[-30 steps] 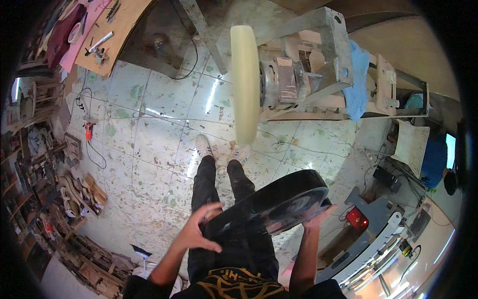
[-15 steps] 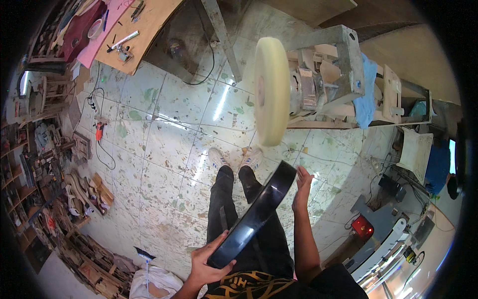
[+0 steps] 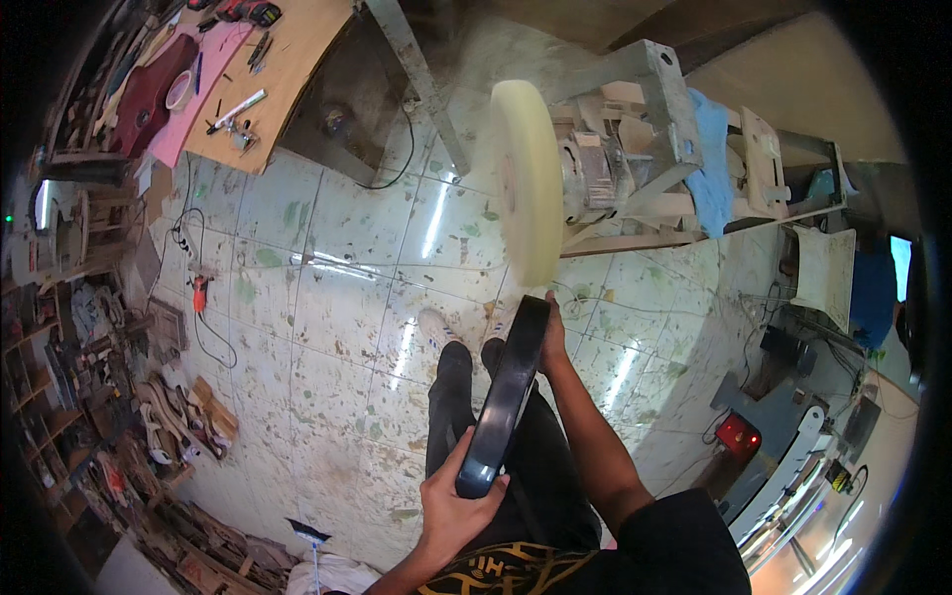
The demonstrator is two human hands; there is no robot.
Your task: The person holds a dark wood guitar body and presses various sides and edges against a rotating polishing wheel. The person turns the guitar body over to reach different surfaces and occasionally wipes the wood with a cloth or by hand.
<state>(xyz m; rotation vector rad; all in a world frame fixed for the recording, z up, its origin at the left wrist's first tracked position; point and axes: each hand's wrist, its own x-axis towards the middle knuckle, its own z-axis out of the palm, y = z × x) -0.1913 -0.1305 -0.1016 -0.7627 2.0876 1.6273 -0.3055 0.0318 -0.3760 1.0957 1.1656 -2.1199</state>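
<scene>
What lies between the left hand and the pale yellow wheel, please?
In the head view, the glossy black object lies between the left hand and the pale yellow wheel; whether it touches the wheel cannot be told.

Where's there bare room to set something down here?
The widest patch of floor lies between the corded red tool and the left shoe; another, between the right forearm and the red box. The left shelves and bench are crowded; it looks tight between the black piece and pale wheel.
</scene>
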